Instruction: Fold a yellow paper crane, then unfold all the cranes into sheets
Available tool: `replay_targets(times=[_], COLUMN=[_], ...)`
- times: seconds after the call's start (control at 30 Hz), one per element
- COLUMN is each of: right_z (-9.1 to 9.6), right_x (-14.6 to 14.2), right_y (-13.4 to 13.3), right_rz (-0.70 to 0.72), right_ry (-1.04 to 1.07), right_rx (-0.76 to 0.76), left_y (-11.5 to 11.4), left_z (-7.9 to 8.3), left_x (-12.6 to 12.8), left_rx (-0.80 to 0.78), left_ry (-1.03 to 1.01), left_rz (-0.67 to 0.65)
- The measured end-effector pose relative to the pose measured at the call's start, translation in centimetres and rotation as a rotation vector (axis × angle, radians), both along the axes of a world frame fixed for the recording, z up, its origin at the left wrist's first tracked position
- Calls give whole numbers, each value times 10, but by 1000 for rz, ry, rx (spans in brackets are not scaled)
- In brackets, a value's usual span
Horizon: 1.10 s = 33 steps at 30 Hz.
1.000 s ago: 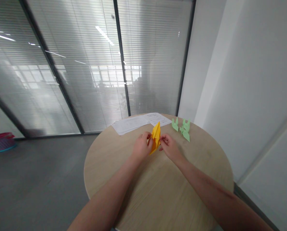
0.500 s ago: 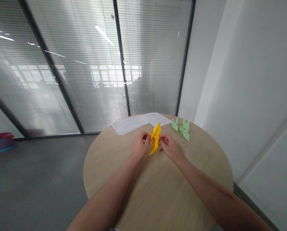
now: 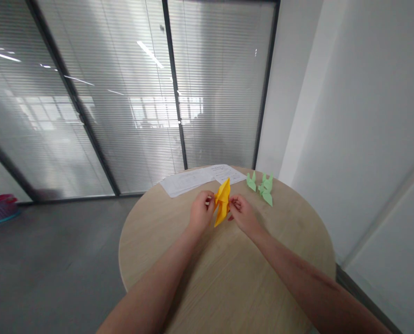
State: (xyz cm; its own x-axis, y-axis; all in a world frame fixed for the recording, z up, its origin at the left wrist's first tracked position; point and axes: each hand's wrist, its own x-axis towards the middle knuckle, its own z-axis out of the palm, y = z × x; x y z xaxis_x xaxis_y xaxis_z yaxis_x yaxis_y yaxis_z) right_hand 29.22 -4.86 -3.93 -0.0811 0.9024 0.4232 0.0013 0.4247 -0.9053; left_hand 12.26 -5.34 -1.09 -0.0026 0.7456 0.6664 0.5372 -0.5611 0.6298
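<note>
A yellow folded paper figure (image 3: 222, 202), with pointed tips at its top and bottom, is held up over the round table between my two hands. The fingers of my left hand (image 3: 202, 209) pinch its left side. On the opposite side, my right hand (image 3: 240, 211) grips the same figure between thumb and fingers. Several light green folded paper figures (image 3: 265, 189) stand on the table beyond my right hand, untouched. My fingertips partly hide the yellow figure's side edges.
White printed sheets (image 3: 189, 180) lie along the far edge of the round wooden table (image 3: 147, 246). Behind it rises a glass partition with blinds (image 3: 220, 134); a white wall (image 3: 373, 139) stands at the right. A pink and blue basket (image 3: 0, 208) sits on the floor at far left.
The view has shifted very slightly. Both hands keep hold of the yellow paper figure, in nearly the same pose.
</note>
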Motion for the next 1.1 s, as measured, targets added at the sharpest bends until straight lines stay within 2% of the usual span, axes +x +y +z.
replay_targets(times=[0.13,0.3,0.6,0.77,0.93,1.1], right_z=[-1,-1,-3,-3,-1,-1], right_x=[1,2,1,1,2,4], right_y=[1,2,3,2,2,5], right_rz=[-15,-32,-28,-25,-51,-78], right_ry=[9,21,4,-17,-44,-44], right_rx=[5,11,15,4,-4,-14], left_y=[1,3,2,3,2,1], left_z=[-2,-3,-4,-3,3,5], left_x=[-1,-3,-3,-3,-5,-3], left_rx=[29,-46,-53,-79,-14,-59], left_ry=[53,58,192,161,122,53], left_rz=[-18,-5,78,88,112,43])
